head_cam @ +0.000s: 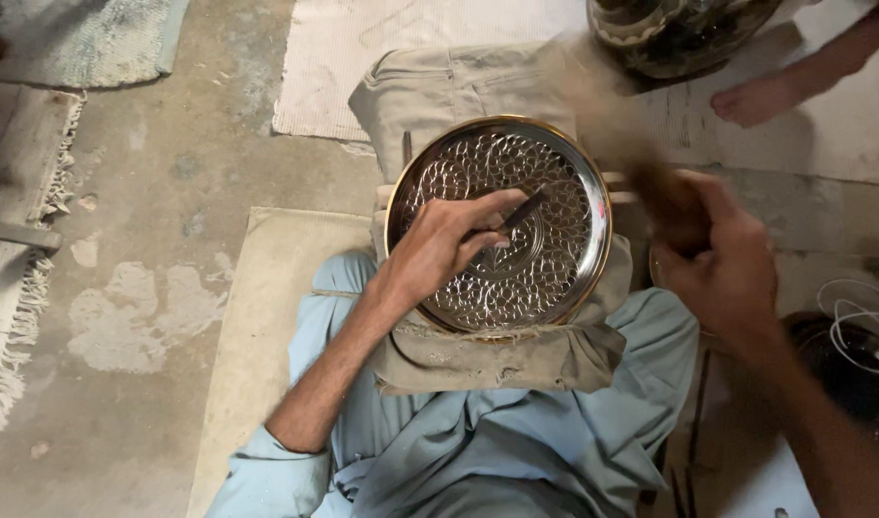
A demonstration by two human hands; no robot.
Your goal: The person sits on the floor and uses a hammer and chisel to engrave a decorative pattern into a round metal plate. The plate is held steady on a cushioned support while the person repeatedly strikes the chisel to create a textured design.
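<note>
- One round embossed metal tray, under the left grip.
- One thin dark chisel, in that grip.
- One blurred mallet, in the right grip.
- Two pale floor mats.

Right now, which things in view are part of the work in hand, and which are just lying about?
In use:
- patterned metal plate on a cloth pad
- thin dark punch held in the left hand
- blurred mallet in the right hand

Lying about:
- dark decorated vessel, top
- white cord, right
- fringed rug, left
</note>
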